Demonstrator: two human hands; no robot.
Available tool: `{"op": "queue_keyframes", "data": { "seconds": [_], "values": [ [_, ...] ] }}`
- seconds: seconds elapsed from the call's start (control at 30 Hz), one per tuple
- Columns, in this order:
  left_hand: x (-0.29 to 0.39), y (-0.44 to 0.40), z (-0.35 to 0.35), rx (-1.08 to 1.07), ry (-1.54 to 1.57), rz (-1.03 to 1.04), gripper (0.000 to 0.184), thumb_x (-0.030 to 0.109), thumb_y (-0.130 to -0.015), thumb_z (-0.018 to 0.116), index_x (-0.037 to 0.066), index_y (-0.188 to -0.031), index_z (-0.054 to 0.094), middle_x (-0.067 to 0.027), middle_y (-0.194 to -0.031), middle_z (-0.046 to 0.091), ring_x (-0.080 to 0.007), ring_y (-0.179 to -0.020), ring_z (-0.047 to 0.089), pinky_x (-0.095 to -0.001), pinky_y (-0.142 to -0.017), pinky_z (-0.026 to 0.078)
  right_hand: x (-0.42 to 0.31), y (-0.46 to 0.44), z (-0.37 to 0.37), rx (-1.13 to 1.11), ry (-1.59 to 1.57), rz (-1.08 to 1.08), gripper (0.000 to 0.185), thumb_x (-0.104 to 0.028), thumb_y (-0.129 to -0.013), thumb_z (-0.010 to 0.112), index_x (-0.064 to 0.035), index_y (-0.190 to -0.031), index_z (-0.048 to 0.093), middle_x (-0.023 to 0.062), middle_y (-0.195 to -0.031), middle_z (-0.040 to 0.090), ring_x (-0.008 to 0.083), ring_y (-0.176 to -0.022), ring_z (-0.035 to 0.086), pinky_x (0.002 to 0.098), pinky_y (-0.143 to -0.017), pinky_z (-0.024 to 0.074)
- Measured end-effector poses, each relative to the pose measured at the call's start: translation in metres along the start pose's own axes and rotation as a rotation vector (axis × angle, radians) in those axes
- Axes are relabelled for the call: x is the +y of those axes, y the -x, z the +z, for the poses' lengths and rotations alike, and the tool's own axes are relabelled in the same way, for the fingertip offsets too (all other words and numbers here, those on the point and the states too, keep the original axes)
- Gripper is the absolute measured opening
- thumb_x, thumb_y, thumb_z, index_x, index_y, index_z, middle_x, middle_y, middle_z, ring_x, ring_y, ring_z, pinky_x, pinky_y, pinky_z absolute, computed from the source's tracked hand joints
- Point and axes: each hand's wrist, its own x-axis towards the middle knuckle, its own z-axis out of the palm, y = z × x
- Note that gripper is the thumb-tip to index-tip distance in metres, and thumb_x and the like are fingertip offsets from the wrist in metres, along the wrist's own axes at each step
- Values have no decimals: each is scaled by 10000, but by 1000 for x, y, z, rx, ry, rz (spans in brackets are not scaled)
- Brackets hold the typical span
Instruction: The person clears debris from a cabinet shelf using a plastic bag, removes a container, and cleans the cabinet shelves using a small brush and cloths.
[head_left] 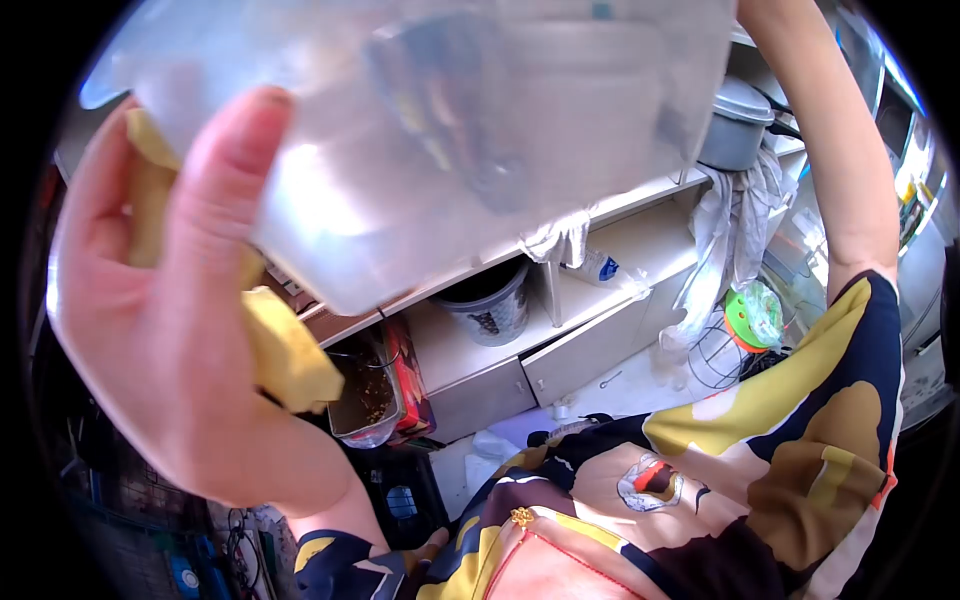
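Observation:
A large translucent plastic container (400,190) fills the top of the view, tilted and held up close to the camera. My left hand (170,300) is closed around a yellow cleaning cloth (285,350), which sticks out on both sides of the fingers. The thumb overlaps the container's left side; whether it presses on the plastic I cannot tell. On the right my bare right arm (830,130) reaches up past the container's edge, and the hand itself lies outside the frame. Dark blurred shapes show through the plastic.
Behind the container runs a white shelf unit (470,375) holding a grey bucket (490,310). A pressure cooker (738,125) stands at the upper right above hanging grey cloths (715,230). Below are a metal tin with brown bits (370,390), a wire basket (715,355) and a black crate (405,500).

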Motion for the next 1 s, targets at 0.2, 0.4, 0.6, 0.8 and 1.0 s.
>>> {"op": "queue_keyframes", "data": {
  "seconds": [0.2,0.4,0.6,0.8,1.0],
  "values": [
    [30,62,64,-136,167,-4,457,189,-733,805,-59,-1039,573,-23,-776,539,-99,-714,503,-205,-670,418,42,89,-22,85,186,123,385,-158,-838,637,19,-1165,537,81,-1077,611,110,-951,582,257,-835,478],
    [22,136,149,-299,388,-44,567,150,-670,798,-14,-1134,518,-152,-913,513,-320,-778,534,-359,-644,473,112,162,-18,104,157,239,434,-155,-827,643,50,-1195,536,69,-1088,625,92,-958,583,240,-850,472],
    [46,236,220,-555,558,-361,505,88,-688,778,-3,-1124,539,-157,-944,527,-333,-840,553,-370,-710,466,186,254,9,469,-151,396,365,-125,-878,610,72,-1176,536,76,-1033,647,85,-881,605,219,-756,498],
    [39,339,272,-739,584,-510,512,108,-758,711,31,-1209,484,-138,-1022,512,-358,-764,586,-427,-598,482,298,335,38,494,-143,572,343,-96,-912,571,38,-1224,521,65,-1047,644,95,-919,594,230,-777,489],
    [34,394,329,-892,575,-711,437,103,-754,719,25,-1135,521,-137,-1005,515,-362,-840,587,-403,-687,487,399,385,51,516,-85,632,309,-62,-903,557,17,-1202,538,41,-991,650,66,-845,586,222,-741,471]
  ]
}}
